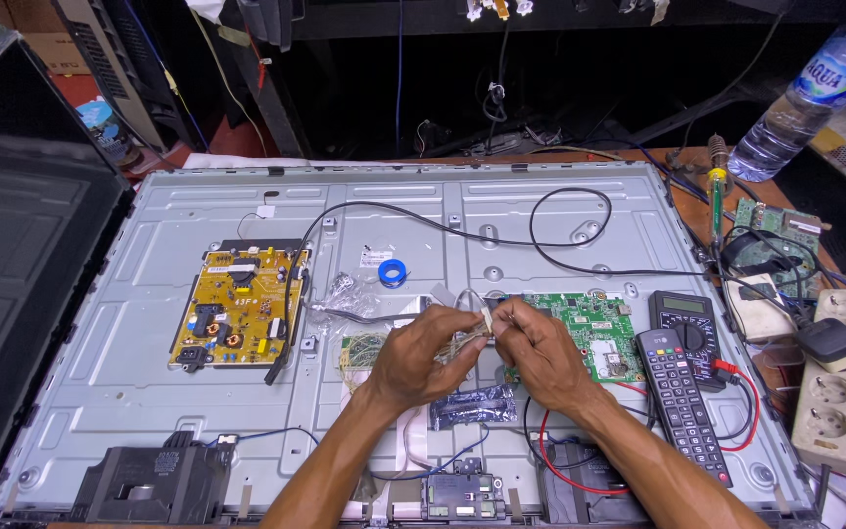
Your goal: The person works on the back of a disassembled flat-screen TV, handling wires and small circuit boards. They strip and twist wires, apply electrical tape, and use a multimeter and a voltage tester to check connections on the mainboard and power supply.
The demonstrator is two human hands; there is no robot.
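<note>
Clear plastic, crinkled and glinting, makes up the small bag (462, 338) that both hands hold just above the grey sheet-metal back panel of a flat television (129, 323), which lies flat on the worktop. The bag looks thin and see-through, with pale bits inside that are too small to tell. The left hand (418, 358) has its fingers closed on the bag's left side; the right hand (540, 351) pinches the bag's right end, its fingertips together on the plastic.

Just behind the right hand sits a green circuit board (594, 323) fixed to the panel. A yellow power board (237, 306) with a white label strip along its top edge lies well to the left. Between them, higher on the panel, are a small white rectangular sticker (376, 258) and a blue roll of tape (392, 273) just beside it. A silvery-blue foil pouch (474, 406) lies below the hands. A black remote control (680, 397) and a black multimeter (685, 321) rest on the right. At the far right corner stands a clear plastic water bottle (815, 93) with a blue-and-white label band.
</note>
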